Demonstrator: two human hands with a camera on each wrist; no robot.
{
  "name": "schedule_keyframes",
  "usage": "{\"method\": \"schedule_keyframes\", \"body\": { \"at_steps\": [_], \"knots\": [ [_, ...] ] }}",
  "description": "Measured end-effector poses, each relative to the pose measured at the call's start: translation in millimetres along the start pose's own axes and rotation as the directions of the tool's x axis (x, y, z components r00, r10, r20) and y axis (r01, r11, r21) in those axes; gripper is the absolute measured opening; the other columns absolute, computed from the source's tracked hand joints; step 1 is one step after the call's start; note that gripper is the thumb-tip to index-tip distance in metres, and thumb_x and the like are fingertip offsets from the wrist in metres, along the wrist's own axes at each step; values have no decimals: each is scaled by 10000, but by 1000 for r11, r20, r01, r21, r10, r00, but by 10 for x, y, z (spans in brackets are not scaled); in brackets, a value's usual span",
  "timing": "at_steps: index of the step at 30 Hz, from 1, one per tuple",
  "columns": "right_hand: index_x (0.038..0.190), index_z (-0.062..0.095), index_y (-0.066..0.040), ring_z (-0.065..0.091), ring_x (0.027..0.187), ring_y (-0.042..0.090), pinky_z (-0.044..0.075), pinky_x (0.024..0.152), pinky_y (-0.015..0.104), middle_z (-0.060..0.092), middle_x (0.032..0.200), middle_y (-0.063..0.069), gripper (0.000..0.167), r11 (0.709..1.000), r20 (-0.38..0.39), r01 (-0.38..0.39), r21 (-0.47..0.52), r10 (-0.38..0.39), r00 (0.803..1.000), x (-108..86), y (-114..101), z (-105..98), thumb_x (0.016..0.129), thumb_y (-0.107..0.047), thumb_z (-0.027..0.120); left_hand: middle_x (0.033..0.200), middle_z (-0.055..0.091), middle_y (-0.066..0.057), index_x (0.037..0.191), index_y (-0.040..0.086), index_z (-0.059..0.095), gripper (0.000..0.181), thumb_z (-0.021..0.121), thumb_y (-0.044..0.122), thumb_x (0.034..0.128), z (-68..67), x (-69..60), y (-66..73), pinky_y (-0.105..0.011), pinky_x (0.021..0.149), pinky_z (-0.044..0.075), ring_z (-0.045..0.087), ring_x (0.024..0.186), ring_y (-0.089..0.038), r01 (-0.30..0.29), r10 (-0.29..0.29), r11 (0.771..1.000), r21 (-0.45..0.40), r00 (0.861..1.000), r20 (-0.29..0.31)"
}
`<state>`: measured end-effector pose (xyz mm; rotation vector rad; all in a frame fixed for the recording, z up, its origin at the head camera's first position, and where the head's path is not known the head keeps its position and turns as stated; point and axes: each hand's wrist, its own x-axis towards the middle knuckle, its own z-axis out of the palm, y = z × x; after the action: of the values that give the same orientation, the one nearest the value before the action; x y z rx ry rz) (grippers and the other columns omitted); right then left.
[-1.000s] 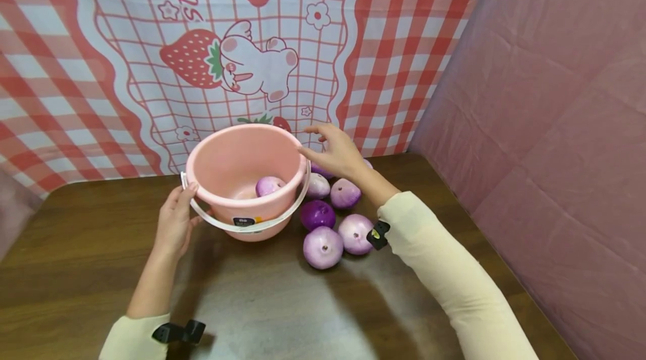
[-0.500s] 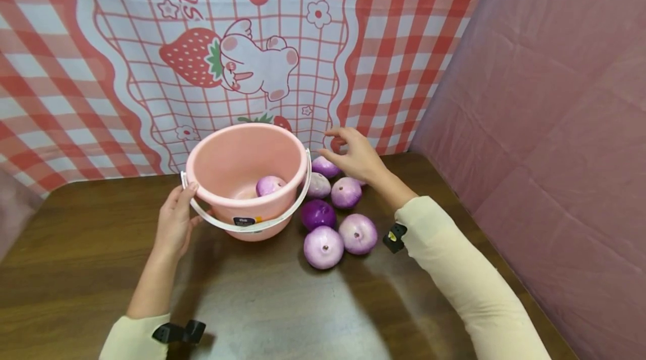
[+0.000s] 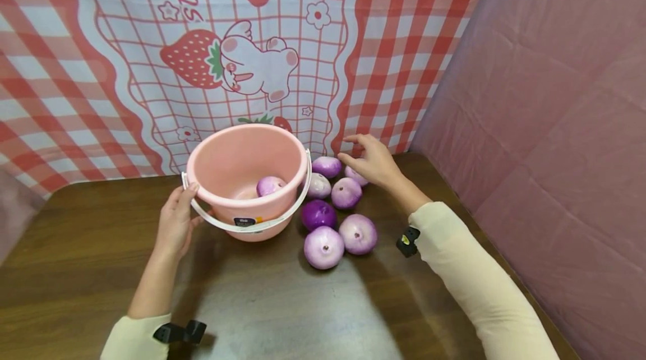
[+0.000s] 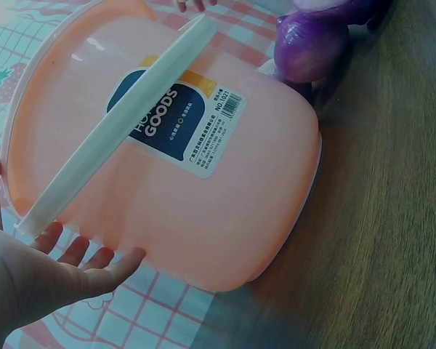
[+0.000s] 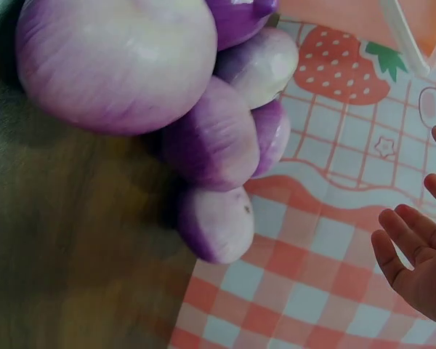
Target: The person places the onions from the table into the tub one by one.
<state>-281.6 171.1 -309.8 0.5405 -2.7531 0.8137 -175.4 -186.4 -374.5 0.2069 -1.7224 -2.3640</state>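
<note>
A pink plastic bucket [image 3: 237, 150] stands on the table with one purple onion [image 3: 270, 185] inside. My left hand [image 3: 174, 224] holds its left rim, thumb on top and fingers along the outer wall [image 4: 203, 218]. The white bail handle [image 4: 116, 134] hangs down across the bucket's front. My right hand [image 3: 375, 164] hovers behind and right of the bucket, fingers spread and relaxed, holding nothing. Just below it lies a pale purple onion [image 3: 355, 175], and the right wrist view shows a gap between this hand [image 5: 421, 269] and the nearest onion [image 5: 218, 224].
Several more onions cluster right of the bucket, among them a deep purple one [image 3: 318, 215] and a large pale one [image 3: 324, 248]. A strawberry-print cloth [image 3: 318, 68] hangs behind the wooden table [image 3: 262, 304]. Pink fabric [image 3: 545, 124] walls off the right side.
My right hand has moved right, away from the bucket's rim and over the back onions, uncovering some of them. The left hand and bucket stay put.
</note>
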Motion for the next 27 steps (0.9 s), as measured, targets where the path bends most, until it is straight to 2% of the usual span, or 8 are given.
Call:
{"method": "schedule_keyframes", "body": {
  "at_steps": [6, 16, 23, 27],
  "knots": [
    [1237, 558, -63, 577, 1079, 331, 508, 902, 460, 558, 1230, 167, 479, 998, -6, -53, 40, 53, 999, -45, 154, -7, 854, -332, 659, 961, 516, 82, 984, 198, 555, 82, 504, 258, 962, 3, 6, 4, -204, 690, 566, 523, 864, -36, -5, 5, 1000, 2, 1000, 2],
    [1208, 574, -43, 557, 1017, 304, 476, 880, 444, 602, 1161, 167, 464, 997, -43, -65, 30, 66, 997, -112, 363, 74, 846, -324, 651, 994, 509, 88, 1024, 170, 522, 113, 490, 263, 968, 2, 5, -3, -202, 703, 565, 496, 944, -37, 0, 0, 1000, 10, 1000, 10],
    [1211, 572, -28, 554, 1069, 332, 459, 924, 461, 606, 1189, 178, 455, 996, -49, -83, 31, 84, 995, -126, 476, 159, 856, -303, 646, 994, 495, 83, 1057, 151, 510, 153, 487, 274, 969, 5, 10, -4, -199, 705, 563, 482, 946, -50, 11, -11, 1000, 18, 1000, 2],
    [1199, 574, -25, 563, 1041, 326, 466, 907, 458, 608, 1179, 194, 439, 994, -54, -102, 33, 104, 993, -134, 551, 207, 854, -285, 653, 1003, 489, 82, 1060, 149, 506, 158, 483, 277, 970, 8, 11, 2, -199, 710, 563, 476, 957, -51, 10, -10, 1000, 26, 1000, 3]
  ]
}}
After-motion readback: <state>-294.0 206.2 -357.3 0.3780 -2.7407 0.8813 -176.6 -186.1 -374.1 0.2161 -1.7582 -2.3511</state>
